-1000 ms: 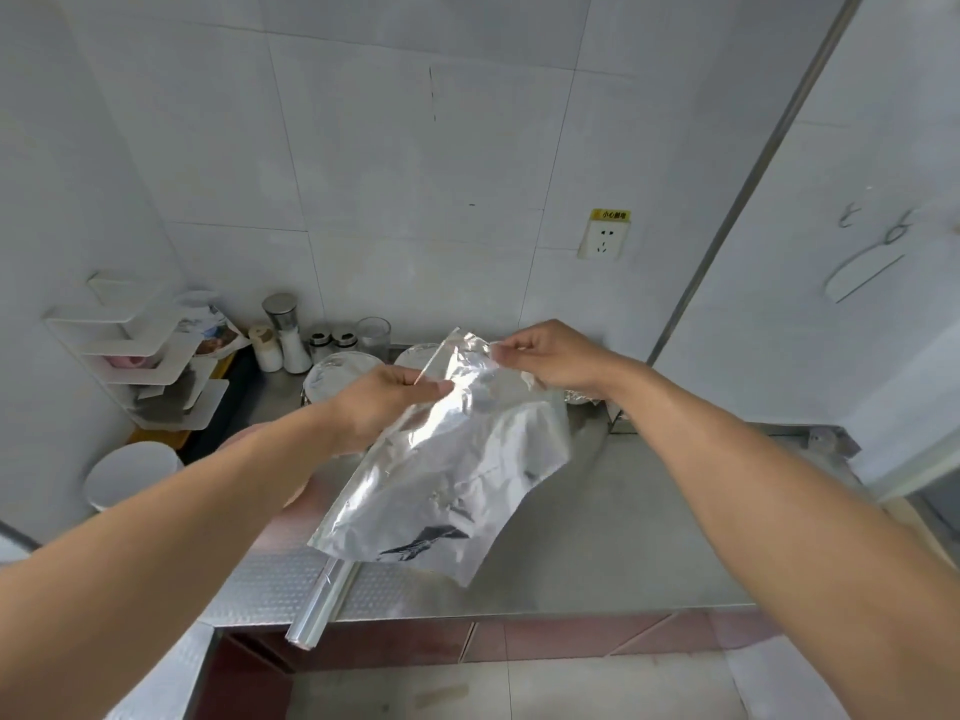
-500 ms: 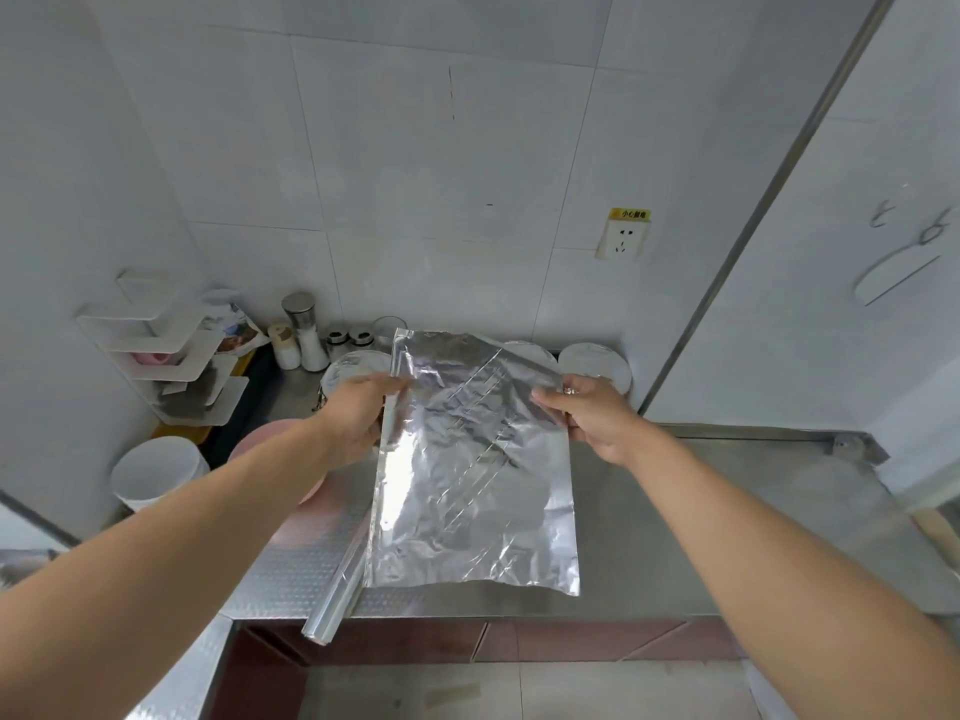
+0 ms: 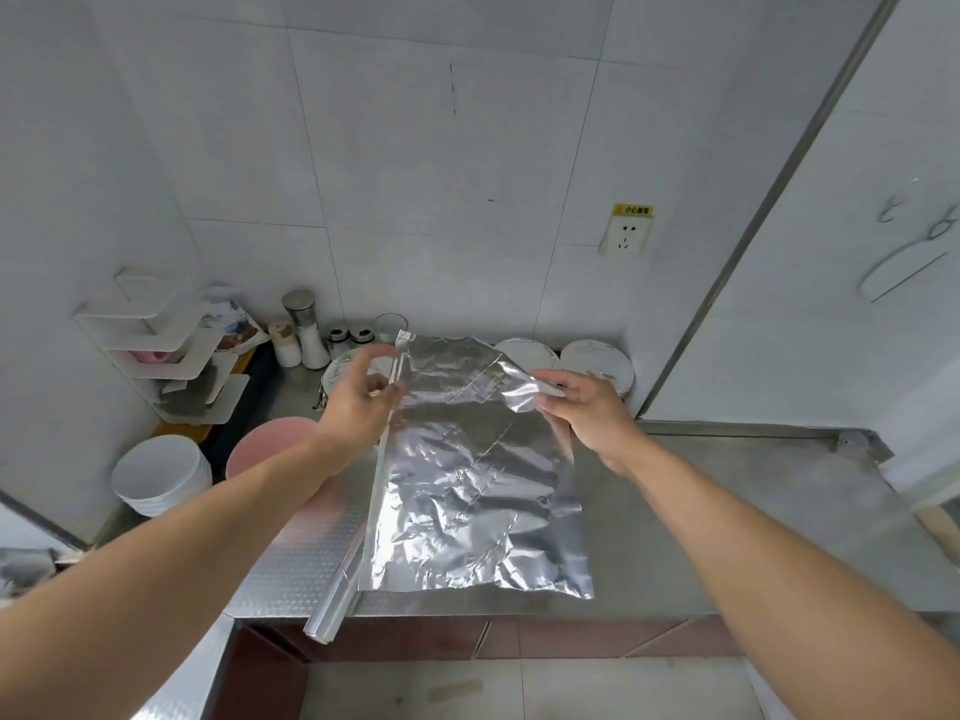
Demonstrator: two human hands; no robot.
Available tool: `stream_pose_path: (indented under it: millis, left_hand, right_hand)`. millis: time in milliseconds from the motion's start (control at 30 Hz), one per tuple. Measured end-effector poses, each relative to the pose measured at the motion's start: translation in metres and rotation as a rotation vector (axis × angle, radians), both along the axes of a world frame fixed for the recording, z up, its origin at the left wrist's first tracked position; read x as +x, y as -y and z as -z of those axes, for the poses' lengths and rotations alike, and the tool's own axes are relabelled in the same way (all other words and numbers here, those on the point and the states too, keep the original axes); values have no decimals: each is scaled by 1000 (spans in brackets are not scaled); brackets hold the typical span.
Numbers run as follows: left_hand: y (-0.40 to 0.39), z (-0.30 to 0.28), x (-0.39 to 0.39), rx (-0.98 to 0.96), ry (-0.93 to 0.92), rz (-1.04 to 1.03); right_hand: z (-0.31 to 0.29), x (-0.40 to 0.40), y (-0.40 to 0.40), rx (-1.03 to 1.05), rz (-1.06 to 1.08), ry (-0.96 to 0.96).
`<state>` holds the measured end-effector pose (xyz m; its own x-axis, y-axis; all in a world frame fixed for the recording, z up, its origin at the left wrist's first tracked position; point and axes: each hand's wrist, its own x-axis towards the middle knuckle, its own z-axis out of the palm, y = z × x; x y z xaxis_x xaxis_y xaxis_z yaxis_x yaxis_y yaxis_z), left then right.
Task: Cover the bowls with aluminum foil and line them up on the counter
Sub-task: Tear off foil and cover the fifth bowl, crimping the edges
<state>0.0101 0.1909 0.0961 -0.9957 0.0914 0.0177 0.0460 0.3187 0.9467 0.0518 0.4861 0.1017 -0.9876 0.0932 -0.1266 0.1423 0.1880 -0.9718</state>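
Observation:
A crinkled sheet of aluminum foil (image 3: 467,485) hangs spread out above the steel counter (image 3: 727,511). My left hand (image 3: 358,407) pinches its upper left edge. My right hand (image 3: 587,413) pinches the upper right corner, which is folded over. The foil roll (image 3: 332,600) lies on the counter's front edge, under the sheet's left side. Behind the sheet, against the wall, stand foil-covered bowls: one at the left (image 3: 337,366), partly hidden, and two at the right (image 3: 524,353) (image 3: 597,363). A pink bowl (image 3: 265,449) sits under my left forearm.
A stack of white bowls (image 3: 161,475) stands at the far left. A white corner shelf (image 3: 171,356) hangs on the left wall. Shakers and jars (image 3: 306,335) line the back wall. A wall socket (image 3: 626,236) sits above the counter. The counter's right half lies bare.
The sheet has gone from bunched up to spread flat and hanging between my hands. My hands have moved apart, and the right corner has curled over.

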Motion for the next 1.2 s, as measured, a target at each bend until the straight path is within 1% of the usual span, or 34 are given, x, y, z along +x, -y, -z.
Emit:
stream_pose_path:
  millis: [67,133,233,300,433,567,633,733,833,933,1067,1200]
  left_hand:
    - [5,4,-5,30,3,55]
    - [7,5,-8,96,67,61]
    - [6,2,-11,224,209,18]
    - [6,1,-13,321,300,52]
    - [11,2,-19,421,426,121]
    - [11,1,-23,396,466,151]
    - [13,2,-27,306,467,160]
    - [11,5,-31,130,423,124]
    - [6,3,-33,92,407,93]
    - [8,6,-38,132,435,48]
    - [10,9,-38,288,506,106]
    - [3,8,-36,421,504,87]
  right_hand:
    - [0,-1,-2,-70,9,23]
    - [1,-1,-5,-118,7,38]
    - [0,-2,-8,-95,-11,46]
    - [-2,-2,-11,-83,-30,68]
    - [-1,-6,-17,-32,-59,87]
    - [-1,-10,-22,2,-45,116]
    - [0,-13,-25,26,-48,139]
    - [-2,-18,-27,119,-57,170]
    - [-4,-22,-28,106,-46,176]
    - [-7,-25,-28,54,-18,203]
    - [-5,-29,-31,86,43,228]
    - [-2,-30,-31,31,20,255]
